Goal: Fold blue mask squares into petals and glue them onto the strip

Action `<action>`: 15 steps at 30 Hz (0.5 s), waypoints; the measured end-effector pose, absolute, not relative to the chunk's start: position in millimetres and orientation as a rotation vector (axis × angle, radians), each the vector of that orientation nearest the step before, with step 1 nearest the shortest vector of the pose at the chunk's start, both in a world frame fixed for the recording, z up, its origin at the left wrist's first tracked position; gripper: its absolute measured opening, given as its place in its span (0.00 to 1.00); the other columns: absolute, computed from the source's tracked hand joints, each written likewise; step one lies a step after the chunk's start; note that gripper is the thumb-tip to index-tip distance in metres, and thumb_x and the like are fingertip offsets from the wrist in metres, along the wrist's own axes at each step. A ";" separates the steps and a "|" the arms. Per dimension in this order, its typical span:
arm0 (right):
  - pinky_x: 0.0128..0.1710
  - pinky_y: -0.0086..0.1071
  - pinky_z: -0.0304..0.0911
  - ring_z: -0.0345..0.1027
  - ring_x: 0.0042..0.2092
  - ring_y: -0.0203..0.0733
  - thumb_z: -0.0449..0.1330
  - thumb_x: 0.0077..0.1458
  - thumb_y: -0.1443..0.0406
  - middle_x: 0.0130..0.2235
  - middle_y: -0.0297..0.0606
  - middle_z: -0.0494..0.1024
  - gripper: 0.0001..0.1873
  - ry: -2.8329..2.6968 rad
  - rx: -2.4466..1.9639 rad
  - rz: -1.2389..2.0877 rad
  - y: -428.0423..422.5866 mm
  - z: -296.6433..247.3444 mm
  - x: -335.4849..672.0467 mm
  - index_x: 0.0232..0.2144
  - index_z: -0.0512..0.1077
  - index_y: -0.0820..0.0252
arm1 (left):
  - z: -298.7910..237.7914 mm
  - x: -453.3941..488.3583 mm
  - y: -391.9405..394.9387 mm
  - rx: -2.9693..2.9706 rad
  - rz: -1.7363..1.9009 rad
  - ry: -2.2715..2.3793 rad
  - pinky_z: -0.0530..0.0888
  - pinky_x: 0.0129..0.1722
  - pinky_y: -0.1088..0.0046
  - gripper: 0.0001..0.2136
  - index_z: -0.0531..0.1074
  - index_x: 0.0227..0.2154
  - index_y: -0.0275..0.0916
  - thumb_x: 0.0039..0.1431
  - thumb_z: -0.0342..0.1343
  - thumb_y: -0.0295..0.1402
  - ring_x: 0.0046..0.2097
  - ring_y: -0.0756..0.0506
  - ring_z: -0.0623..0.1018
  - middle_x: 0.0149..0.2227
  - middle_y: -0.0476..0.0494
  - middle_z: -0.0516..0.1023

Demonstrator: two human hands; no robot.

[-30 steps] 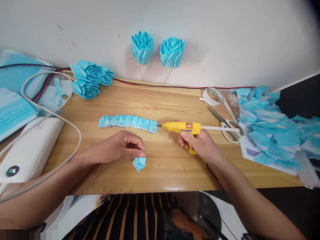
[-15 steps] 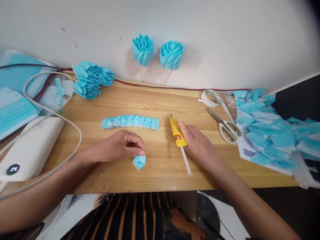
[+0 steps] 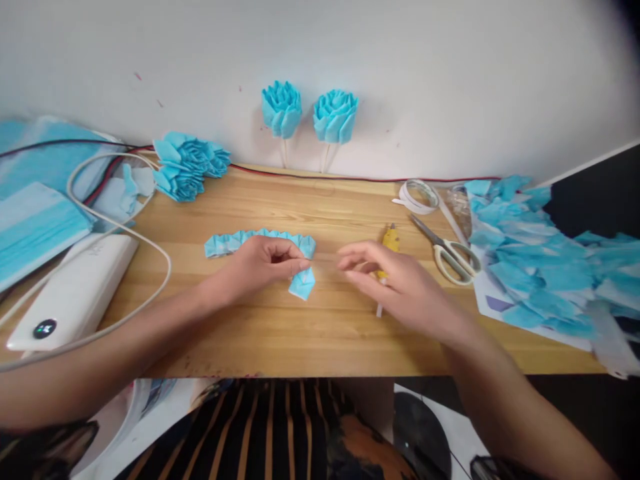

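Observation:
Between the thumb and fingertips of my left hand (image 3: 263,263) is a small folded blue petal (image 3: 303,285), its pointed end hanging down. Just behind that hand a row of folded blue petals (image 3: 223,245) lies on the desk, partly covered by my fingers. My right hand (image 3: 387,280) hovers a short way to the right, thumb and fingers apart, holding nothing that I can see. Beyond it lies a yellow glue gun (image 3: 391,238), its middle hidden by the hand, with a white glue stick (image 3: 379,310) showing below.
Scissors (image 3: 447,253) and a roll of white tape (image 3: 419,197) lie to the right, beside a heap of blue pieces (image 3: 530,267). Two blue flowers on sticks (image 3: 335,117) lean on the wall. At left are more flowers (image 3: 187,163), a white power bank (image 3: 75,293) and a looping cable (image 3: 167,267).
My right hand has set the glue gun down farther right and come back leftward, open. My left hand has moved right and slightly up with the petal.

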State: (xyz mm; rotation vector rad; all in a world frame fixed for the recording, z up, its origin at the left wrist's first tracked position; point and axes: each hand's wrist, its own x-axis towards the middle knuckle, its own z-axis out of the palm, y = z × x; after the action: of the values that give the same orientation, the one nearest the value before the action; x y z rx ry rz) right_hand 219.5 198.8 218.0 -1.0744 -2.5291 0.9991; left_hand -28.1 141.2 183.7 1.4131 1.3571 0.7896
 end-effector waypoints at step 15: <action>0.31 0.31 0.60 0.69 0.31 0.36 0.62 0.53 0.63 0.31 0.29 0.76 0.12 -2.089 -1.012 1.452 262.4 175.2 183.4 0.40 0.65 0.55 | 173.6 -37.7 144.3 2.293 0.746 1.685 0.66 0.34 0.73 0.14 0.79 0.31 0.39 0.66 0.49 0.32 0.31 0.48 0.76 0.29 0.46 0.82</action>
State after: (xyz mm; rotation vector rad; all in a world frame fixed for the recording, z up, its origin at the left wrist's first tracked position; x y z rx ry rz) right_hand 183.4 262.4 175.2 -1.0120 -2.0888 1.4518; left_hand -37.7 144.3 173.6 2.2926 1.6846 0.7464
